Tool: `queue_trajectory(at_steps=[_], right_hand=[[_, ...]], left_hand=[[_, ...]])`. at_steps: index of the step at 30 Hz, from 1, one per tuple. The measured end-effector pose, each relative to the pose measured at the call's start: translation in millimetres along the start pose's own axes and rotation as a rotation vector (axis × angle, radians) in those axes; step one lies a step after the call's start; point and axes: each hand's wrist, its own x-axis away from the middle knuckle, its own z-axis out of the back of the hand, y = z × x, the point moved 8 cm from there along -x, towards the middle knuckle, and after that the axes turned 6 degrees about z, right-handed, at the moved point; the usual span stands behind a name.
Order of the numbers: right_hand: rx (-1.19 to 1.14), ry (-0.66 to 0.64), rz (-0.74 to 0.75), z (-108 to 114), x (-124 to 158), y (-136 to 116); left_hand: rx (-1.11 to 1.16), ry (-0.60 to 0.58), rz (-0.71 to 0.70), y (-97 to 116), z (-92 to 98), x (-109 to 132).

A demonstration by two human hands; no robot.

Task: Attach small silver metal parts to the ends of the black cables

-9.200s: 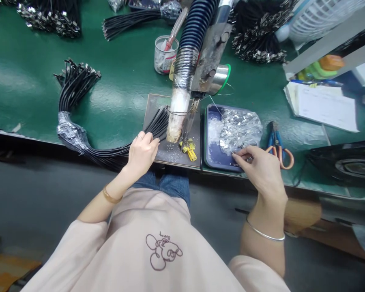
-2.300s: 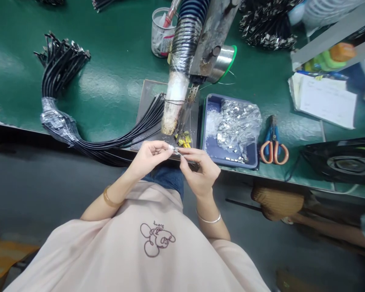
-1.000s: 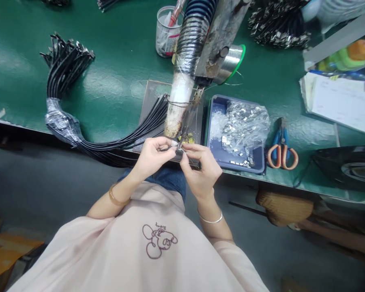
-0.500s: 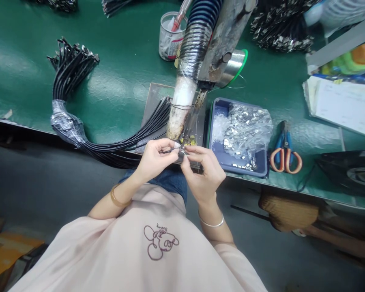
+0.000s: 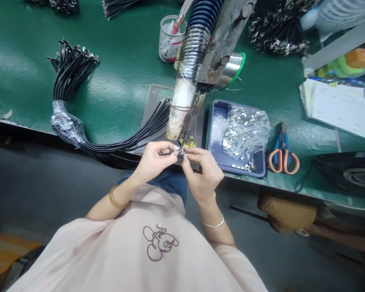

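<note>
My left hand pinches the end of a black cable between thumb and forefinger, just in front of a grey board. Fingertip to fingertip with it, my right hand is closed on a tiny silvery piece at the cable's tip, perhaps a metal connector; its shape is too small to make out. A bundle of black cables runs behind my left hand, its ends resting on the board. Right above my fingers hang a white-wrapped hose end and a soldering fixture with thin metal parts.
Right of my hands stands a blue tray with small metal connectors in a clear bag. Orange-handled pliers lie beside it. A solder wire spool, a plastic cup and papers are farther back.
Both hands hold nearly the same place, fingertips still together at the cable's tip. The view has shifted slightly, so objects on the right appear a little farther left.
</note>
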Motion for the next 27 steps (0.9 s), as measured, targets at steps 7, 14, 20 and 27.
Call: queue_trajectory(at_steps=[7, 14, 20, 27], right_hand=[[0.019, 0.01, -0.002, 0, -2, -1], [0.034, 0.004, 0.007, 1, -2, -4], [0.068, -0.036, 0.077, -1, 2, -7], [0.009, 0.026, 0.04, 10, 4, -6]], left_hand=[[-0.076, 0.052, -0.046, 4, 1.0, 3], [-0.074, 0.05, -0.03, 4, 2.7, 2], [-0.014, -0.021, 0.015, -3, 0.2, -1], [-0.082, -0.119, 0.073, -8, -2.1, 5]])
